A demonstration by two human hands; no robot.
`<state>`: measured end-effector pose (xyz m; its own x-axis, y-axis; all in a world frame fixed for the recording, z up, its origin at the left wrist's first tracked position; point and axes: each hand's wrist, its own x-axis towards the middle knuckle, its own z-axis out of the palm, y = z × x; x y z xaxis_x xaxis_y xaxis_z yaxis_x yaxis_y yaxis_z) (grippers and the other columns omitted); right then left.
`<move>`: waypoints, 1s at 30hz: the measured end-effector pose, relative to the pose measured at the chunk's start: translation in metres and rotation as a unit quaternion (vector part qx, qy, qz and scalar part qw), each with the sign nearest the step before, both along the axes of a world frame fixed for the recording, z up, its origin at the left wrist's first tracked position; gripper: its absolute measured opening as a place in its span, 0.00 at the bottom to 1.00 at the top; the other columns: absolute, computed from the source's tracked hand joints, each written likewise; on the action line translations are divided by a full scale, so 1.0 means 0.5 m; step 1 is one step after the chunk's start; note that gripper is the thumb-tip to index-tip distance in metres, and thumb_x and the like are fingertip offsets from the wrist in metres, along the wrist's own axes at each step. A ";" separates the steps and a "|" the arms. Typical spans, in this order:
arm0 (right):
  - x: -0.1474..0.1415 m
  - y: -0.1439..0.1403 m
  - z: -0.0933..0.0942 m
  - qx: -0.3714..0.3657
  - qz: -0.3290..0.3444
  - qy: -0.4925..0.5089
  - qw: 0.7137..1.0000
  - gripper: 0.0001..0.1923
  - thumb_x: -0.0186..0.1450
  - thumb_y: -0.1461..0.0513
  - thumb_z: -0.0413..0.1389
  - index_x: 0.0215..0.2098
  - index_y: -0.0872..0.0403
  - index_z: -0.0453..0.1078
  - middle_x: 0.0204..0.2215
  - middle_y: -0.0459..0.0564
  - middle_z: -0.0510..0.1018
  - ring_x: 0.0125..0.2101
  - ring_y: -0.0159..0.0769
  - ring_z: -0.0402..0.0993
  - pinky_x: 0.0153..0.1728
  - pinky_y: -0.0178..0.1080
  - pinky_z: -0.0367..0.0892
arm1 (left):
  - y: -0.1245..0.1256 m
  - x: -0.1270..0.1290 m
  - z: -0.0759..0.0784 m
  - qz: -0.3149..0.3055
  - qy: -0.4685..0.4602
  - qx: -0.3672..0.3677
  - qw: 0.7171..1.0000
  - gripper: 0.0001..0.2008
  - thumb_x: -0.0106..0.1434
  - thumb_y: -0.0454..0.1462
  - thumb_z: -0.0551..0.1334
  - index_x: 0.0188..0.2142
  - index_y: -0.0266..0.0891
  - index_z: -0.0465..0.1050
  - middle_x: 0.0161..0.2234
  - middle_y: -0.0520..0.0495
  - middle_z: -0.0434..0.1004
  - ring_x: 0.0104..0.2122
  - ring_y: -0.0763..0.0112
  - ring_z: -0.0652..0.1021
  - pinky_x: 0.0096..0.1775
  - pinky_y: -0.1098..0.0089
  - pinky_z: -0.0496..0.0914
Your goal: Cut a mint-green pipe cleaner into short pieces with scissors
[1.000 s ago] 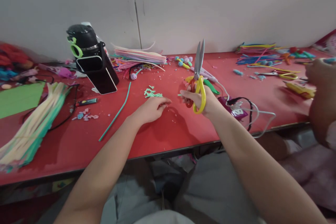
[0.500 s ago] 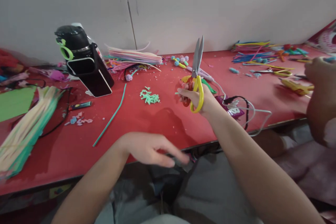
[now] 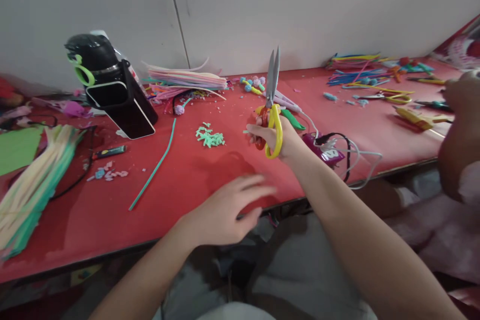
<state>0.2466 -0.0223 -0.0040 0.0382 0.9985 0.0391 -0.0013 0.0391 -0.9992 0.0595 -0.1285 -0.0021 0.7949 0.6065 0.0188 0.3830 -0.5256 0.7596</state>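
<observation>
My right hand [image 3: 279, 135] is closed round a pair of scissors [image 3: 272, 80] with yellow and red handles, blades pointing up and slightly apart. A tiny pale green piece [image 3: 245, 132] shows by its fingertips; whether they pinch it I cannot tell. My left hand [image 3: 232, 207] is over the table's front edge, fingers apart and slightly blurred, holding nothing. Beyond it lies a small pile of cut mint-green pipe cleaner bits [image 3: 210, 137]. To the left, one long green pipe cleaner [image 3: 154, 172] rests on the red table [image 3: 101, 215].
A black bottle [image 3: 108, 85] stands at the back left. Bundles of pipe cleaners [image 3: 41, 180] lie at the left and along the wall. Right of my hand are a purple packet [image 3: 326, 152], a white cable [image 3: 369, 154] and a yellow glue gun [image 3: 414, 117]. Another person's arm [image 3: 459, 130] is at far right.
My left hand has risen from below the table edge, up and slightly right, with its fingers spreading. My right hand still holds the scissors. The whole view has shifted a little.
</observation>
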 end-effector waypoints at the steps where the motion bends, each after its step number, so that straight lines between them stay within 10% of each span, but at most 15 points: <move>1: 0.000 0.000 -0.001 0.000 -0.001 0.001 1.000 0.19 0.52 0.59 0.67 0.27 0.50 0.59 0.18 0.44 0.72 0.20 0.33 0.71 0.21 0.36 0.65 | -0.004 0.000 -0.001 0.026 0.037 0.049 0.998 0.30 0.64 0.34 0.60 0.66 0.40 0.65 0.71 0.38 0.55 0.71 0.51 0.53 0.69 0.47 0.49; 3: 0.001 0.000 -0.003 -0.002 -0.002 0.002 1.000 0.19 0.52 0.60 0.67 0.28 0.50 0.58 0.18 0.43 0.72 0.20 0.33 0.71 0.21 0.36 0.66 | -0.019 -0.008 0.001 -0.079 0.084 0.020 0.993 0.32 0.58 0.34 0.66 0.63 0.39 0.69 0.70 0.35 0.56 0.70 0.43 0.54 0.69 0.43 0.46; 6: 0.003 0.002 -0.003 -0.005 -0.003 0.003 1.000 0.20 0.52 0.61 0.67 0.27 0.49 0.57 0.17 0.42 0.71 0.19 0.32 0.70 0.21 0.36 0.66 | -0.048 -0.037 0.019 -0.295 -0.010 -0.184 0.937 0.25 0.65 0.41 0.62 0.62 0.43 0.72 0.56 0.42 0.79 0.55 0.63 0.79 0.60 0.71 0.68; 8: 0.004 0.002 -0.001 -0.006 0.000 0.002 1.000 0.20 0.52 0.60 0.68 0.26 0.49 0.57 0.16 0.42 0.71 0.19 0.32 0.69 0.21 0.36 0.65 | -0.058 -0.060 0.029 -0.205 -0.047 -0.177 0.961 0.22 0.66 0.41 0.62 0.59 0.47 0.74 0.60 0.47 0.75 0.58 0.66 0.77 0.59 0.73 0.69; 10: 0.002 0.001 0.000 -0.007 0.007 -0.002 1.000 0.21 0.51 0.59 0.69 0.25 0.49 0.57 0.16 0.42 0.70 0.18 0.32 0.69 0.20 0.36 0.65 | -0.044 -0.075 0.031 0.036 -0.038 -0.069 0.996 0.21 0.68 0.42 0.61 0.60 0.50 0.72 0.66 0.50 0.67 0.65 0.63 0.68 0.66 0.65 0.61; 14: -0.010 -0.004 -0.002 -0.014 0.037 -0.020 0.999 0.23 0.49 0.55 0.71 0.24 0.50 0.59 0.16 0.45 0.72 0.17 0.32 0.68 0.17 0.35 0.60 | 0.057 -0.077 0.025 0.240 -0.069 -0.027 0.968 0.18 0.67 0.44 0.61 0.54 0.41 0.72 0.55 0.41 0.78 0.52 0.62 0.79 0.55 0.60 0.72; 20: -0.033 -0.001 -0.020 -0.013 0.054 -0.048 0.997 0.24 0.48 0.50 0.71 0.23 0.50 0.60 0.15 0.45 0.72 0.16 0.29 0.65 0.16 0.34 0.57 | 0.205 -0.052 0.028 0.176 -0.074 0.010 0.982 0.14 0.68 0.46 0.58 0.40 0.37 0.72 0.38 0.47 0.77 0.34 0.71 0.77 0.42 0.67 0.70; 30: -0.066 -0.021 -0.009 -0.015 0.072 -0.107 0.992 0.28 0.50 0.42 0.67 0.27 0.51 0.59 0.20 0.44 0.71 0.18 0.28 0.65 0.20 0.35 0.59 | 0.209 -0.044 -0.031 0.205 -0.155 -0.008 0.966 0.13 0.68 0.44 0.57 0.29 0.39 0.65 0.24 0.53 0.65 0.26 0.72 0.67 0.32 0.69 0.63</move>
